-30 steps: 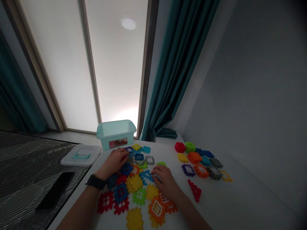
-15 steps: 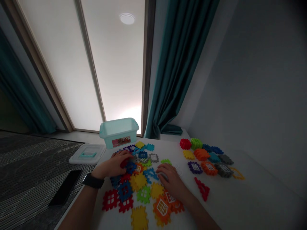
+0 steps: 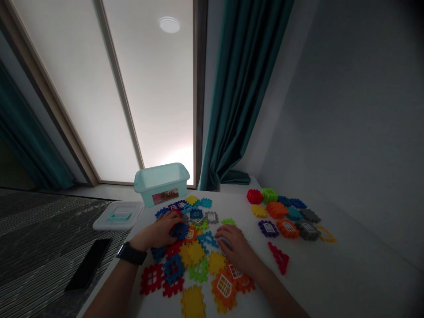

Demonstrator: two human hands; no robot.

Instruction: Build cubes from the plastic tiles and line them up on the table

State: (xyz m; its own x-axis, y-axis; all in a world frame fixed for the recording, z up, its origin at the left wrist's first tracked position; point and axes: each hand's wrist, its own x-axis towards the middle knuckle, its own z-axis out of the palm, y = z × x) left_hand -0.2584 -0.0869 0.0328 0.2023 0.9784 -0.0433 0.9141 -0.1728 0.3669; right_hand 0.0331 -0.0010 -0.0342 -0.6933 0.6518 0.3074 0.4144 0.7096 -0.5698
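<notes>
Colourful notched plastic building pieces are heaped on the white table. My left hand (image 3: 159, 232), with a dark watch on the wrist, is closed at the left of the heap, thumb and fingers about a blue piece (image 3: 179, 231). Just beyond its fingertips, part of a red piece (image 3: 177, 212) shows. My right hand (image 3: 233, 245) rests palm down at the heap's right side, thumb apart from the curved fingers and nothing visible held. It lies beside a light blue lattice piece (image 3: 207, 240) and a yellow piece (image 3: 216, 263). A green piece (image 3: 228, 221) lies beyond its fingertips.
At the right stand sorted stacks, among them red (image 3: 254, 196), green (image 3: 270, 195) and orange (image 3: 277, 210), with a red triangular piece (image 3: 278, 257) nearer. A teal tub (image 3: 162, 183) stands at the back. Its lid (image 3: 118, 215) and a phone (image 3: 88, 265) lie left.
My left fingers have shifted slightly; the red piece that showed at them now appears farther back, beyond the fingertips. My right hand stays in place. The view has turned slightly.
</notes>
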